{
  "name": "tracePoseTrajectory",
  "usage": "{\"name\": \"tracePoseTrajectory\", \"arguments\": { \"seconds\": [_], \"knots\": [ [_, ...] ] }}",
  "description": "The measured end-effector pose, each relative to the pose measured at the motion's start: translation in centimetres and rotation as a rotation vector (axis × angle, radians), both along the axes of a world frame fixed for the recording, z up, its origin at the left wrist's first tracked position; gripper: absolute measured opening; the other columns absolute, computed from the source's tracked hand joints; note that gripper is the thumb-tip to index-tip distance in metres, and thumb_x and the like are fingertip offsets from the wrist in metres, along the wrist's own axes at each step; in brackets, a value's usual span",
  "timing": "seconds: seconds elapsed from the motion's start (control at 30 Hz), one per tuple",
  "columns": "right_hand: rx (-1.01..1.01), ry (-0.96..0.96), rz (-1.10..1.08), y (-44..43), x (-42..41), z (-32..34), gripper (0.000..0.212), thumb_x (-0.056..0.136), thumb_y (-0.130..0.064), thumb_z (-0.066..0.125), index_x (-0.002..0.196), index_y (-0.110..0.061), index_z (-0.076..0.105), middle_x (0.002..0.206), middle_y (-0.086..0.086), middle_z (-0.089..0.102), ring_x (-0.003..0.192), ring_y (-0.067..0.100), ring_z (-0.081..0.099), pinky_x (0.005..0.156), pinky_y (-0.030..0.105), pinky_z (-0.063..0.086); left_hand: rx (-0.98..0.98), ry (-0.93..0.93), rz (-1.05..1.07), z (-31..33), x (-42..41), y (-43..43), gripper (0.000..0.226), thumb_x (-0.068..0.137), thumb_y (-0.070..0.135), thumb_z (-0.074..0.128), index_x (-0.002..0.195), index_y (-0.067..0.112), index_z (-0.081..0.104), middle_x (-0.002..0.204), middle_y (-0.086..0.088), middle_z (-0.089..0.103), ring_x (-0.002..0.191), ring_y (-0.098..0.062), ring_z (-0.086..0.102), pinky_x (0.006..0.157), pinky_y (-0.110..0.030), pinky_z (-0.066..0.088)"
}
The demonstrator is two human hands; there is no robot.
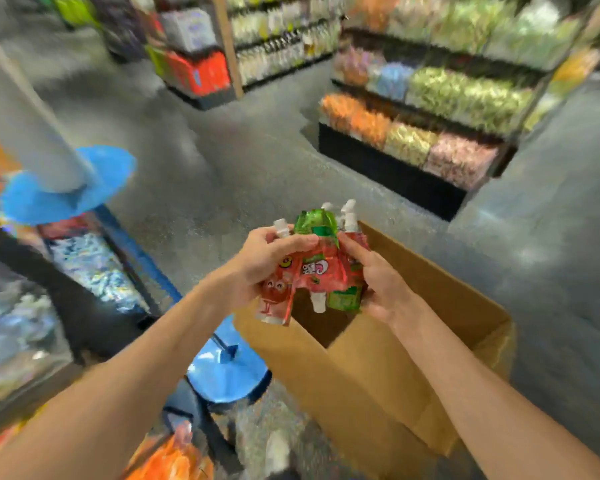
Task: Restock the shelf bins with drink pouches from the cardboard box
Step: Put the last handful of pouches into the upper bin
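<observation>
Both my hands hold one bunch of drink pouches (317, 268), red and green with white spouts, above the open cardboard box (378, 368). My left hand (260, 268) grips the bunch from the left, fingers curled over the red pouches. My right hand (378, 285) grips it from the right, around a green pouch at the bottom. The box stands on the floor below my hands; its inside is mostly hidden by the pouches and flaps. The view is blurred.
Shelf bins (84, 271) with shiny packets run along the left, trimmed with blue round tags (227, 372). A low display of coloured snack bins (423, 133) stands across the grey floor at the right. More shelving (281, 46) lies far back. An orange pack (174, 459) sits low.
</observation>
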State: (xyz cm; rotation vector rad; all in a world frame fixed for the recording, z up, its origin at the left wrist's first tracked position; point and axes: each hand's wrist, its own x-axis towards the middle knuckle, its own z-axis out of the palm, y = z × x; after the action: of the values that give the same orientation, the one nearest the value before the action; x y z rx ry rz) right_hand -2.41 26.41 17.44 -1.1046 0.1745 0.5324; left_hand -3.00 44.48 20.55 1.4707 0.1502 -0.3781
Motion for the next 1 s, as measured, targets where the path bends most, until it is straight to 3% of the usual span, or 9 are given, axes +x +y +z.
{"name": "tracePoseTrajectory", "arguments": {
  "seconds": [0.17,0.27,0.33,0.4,0.53,0.63,0.73,0.83,1.0],
  "knots": [
    [-0.008,-0.24,0.275,7.5,-5.0,9.5,0.041,0.082,-0.041,0.06,0.115,-0.019,0.067,0.114,0.013,0.073,0.09,0.023,0.073,0.07,0.032,0.06,-0.091,-0.155,0.185,7.8,-8.3,7.3,0.018,0.075,0.02,0.08,0.089,0.01,0.075,0.093,-0.018,0.072,0.076,-0.027,0.071,0.066,-0.038,0.06],
    [0.011,-0.353,0.432,12.9,-8.0,13.4,0.036,0.092,-0.035,0.057,0.119,-0.013,0.064,0.107,0.011,0.074,0.088,0.021,0.073,0.07,0.032,0.06,-0.119,-0.195,0.348,11.4,-13.6,12.1,0.024,0.08,0.017,0.072,0.101,0.005,0.072,0.097,-0.018,0.073,0.076,-0.024,0.072,0.069,-0.042,0.062],
    [0.023,-0.43,0.509,17.4,-10.6,15.4,0.059,0.081,-0.044,0.072,0.126,-0.008,0.061,0.114,0.015,0.072,0.094,0.023,0.072,0.076,0.034,0.059,-0.151,-0.215,0.444,13.2,-17.7,15.6,0.016,0.087,0.011,0.067,0.099,0.003,0.07,0.091,-0.016,0.074,0.068,-0.021,0.072,0.059,-0.035,0.062],
    [0.055,-0.491,0.611,22.0,-13.5,16.6,0.083,0.057,-0.054,0.088,0.123,-0.01,0.065,0.119,0.016,0.07,0.104,0.027,0.069,0.084,0.037,0.057,-0.163,-0.239,0.537,14.4,-21.8,19.0,0.017,0.086,0.01,0.067,0.1,0.0,0.07,0.088,-0.016,0.075,0.065,-0.02,0.072,0.056,-0.031,0.059],
    [0.195,-0.485,0.749,30.8,-18.7,18.0,0.067,0.042,-0.049,0.097,0.098,-0.016,0.08,0.111,0.014,0.073,0.096,0.026,0.072,0.084,0.038,0.059,-0.107,-0.302,0.656,16.3,-28.8,25.4,0.022,0.089,0.011,0.067,0.104,-0.005,0.07,0.089,-0.016,0.075,0.067,-0.02,0.073,0.06,-0.03,0.06],
    [0.247,-0.479,0.802,36.1,-22.5,18.9,0.063,0.043,-0.044,0.098,0.097,-0.016,0.08,0.111,0.016,0.073,0.096,0.028,0.072,0.087,0.043,0.059,-0.035,-0.362,0.701,17.2,-33.1,29.8,0.029,0.087,0.02,0.068,0.106,-0.002,0.068,0.088,-0.013,0.075,0.068,-0.019,0.072,0.063,-0.029,0.06],
    [0.177,-0.521,0.753,39.6,-25.5,19.5,0.054,0.06,-0.036,0.09,0.106,-0.011,0.075,0.114,0.019,0.071,0.106,0.036,0.068,0.098,0.052,0.051,0.014,-0.379,0.729,17.5,-36.1,32.7,0.028,0.091,0.022,0.066,0.107,0.0,0.067,0.092,-0.014,0.074,0.073,-0.02,0.072,0.07,-0.032,0.061],
    [0.153,-0.493,0.684,42.2,-27.0,19.4,0.039,0.067,-0.02,0.079,0.103,-0.007,0.073,0.108,0.02,0.073,0.098,0.035,0.07,0.092,0.049,0.054,0.086,-0.406,0.807,17.0,-37.8,35.0,0.021,0.094,0.022,0.065,0.105,0.004,0.068,0.094,-0.015,0.074,0.077,-0.02,0.071,0.074,-0.035,0.06],
    [0.073,-0.486,0.676,45.7,-28.4,18.1,0.055,0.056,-0.023,0.087,0.107,-0.005,0.071,0.104,0.019,0.074,0.093,0.034,0.071,0.089,0.048,0.055,0.177,-0.395,0.903,15.7,-39.7,37.6,0.028,0.091,0.024,0.07,0.107,0.002,0.068,0.096,-0.013,0.075,0.082,-0.02,0.072,0.076,-0.035,0.06]
  ]
}}
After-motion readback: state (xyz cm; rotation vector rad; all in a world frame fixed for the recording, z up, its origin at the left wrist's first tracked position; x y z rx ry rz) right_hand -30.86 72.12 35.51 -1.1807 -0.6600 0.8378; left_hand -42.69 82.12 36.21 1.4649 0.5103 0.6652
